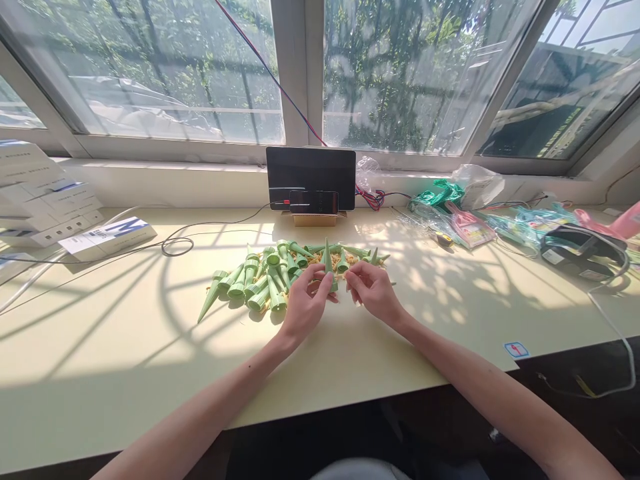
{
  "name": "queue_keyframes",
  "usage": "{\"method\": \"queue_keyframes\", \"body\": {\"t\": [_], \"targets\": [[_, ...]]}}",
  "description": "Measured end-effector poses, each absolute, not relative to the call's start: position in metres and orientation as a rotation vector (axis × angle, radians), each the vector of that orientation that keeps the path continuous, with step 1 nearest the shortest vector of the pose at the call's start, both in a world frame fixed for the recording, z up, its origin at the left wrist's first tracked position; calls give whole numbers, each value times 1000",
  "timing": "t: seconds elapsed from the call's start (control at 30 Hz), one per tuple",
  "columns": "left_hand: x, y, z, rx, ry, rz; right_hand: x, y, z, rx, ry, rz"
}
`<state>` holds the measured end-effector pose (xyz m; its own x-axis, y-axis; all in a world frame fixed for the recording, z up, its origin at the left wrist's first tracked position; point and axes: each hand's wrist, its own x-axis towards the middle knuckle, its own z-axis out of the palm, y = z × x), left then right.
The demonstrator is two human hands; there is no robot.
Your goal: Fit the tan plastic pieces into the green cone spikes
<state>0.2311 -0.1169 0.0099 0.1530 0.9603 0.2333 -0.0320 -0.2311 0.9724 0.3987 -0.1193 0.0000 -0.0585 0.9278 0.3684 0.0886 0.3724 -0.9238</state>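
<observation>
Cones (pixel 276 293) pale green; tabletop (pixel 150 380) cream, shadow-striped and dappled; tablet (pixel 310 170) black; box (pixel 103 241) white, blue-marked.

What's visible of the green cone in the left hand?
The green cone is slim, pointed and looks like plastic. The left hand holds it near-upright, tip up, its lower part partly covered by the grip. Similar cones lie heaped behind it. The right hand is beside it, apparently not touching.
</observation>
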Motion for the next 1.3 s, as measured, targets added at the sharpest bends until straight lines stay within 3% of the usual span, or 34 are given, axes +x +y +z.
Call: {"method": "queue_keyframes", "body": {"t": [1.3], "targets": [[230,-116,2,1511,902,1230,396,-122,2,-1080,-1554,793]]}}
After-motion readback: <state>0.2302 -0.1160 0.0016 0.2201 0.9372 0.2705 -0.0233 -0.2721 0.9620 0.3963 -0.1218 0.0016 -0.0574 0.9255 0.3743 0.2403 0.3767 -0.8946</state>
